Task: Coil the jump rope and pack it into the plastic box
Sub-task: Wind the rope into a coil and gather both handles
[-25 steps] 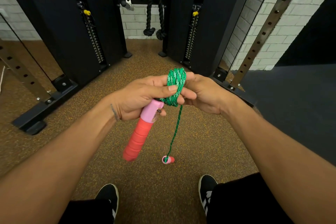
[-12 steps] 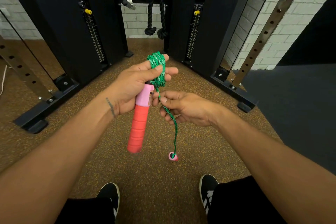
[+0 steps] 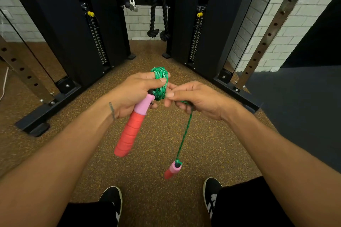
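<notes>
The green braided jump rope (image 3: pixel 160 83) is wound in a thick coil around the fingers of my left hand (image 3: pixel 135 94). That hand also grips the top of one pink-and-red handle (image 3: pixel 132 129), which slants down to the left. My right hand (image 3: pixel 195 100) pinches the loose strand (image 3: pixel 185 131) right beside the coil. From it the strand hangs down to the second pink-and-red handle (image 3: pixel 172 169), which dangles above the floor. No plastic box is in view.
I stand on brown speckled rubber flooring (image 3: pixel 156 153), my two black shoes (image 3: pixel 212 195) at the bottom. A black cable machine (image 3: pixel 77 29) with weight stacks and a hanging black tricep rope (image 3: pixel 158 20) stands ahead. Perforated metal uprights (image 3: pixel 273 29) flank it, and a dark mat (image 3: pixel 299 108) lies to the right.
My right hand has risen from below the coil to beside it, still holding the strand. The dangling handle hangs on a shorter length. My left hand with the coil sits slightly lower.
</notes>
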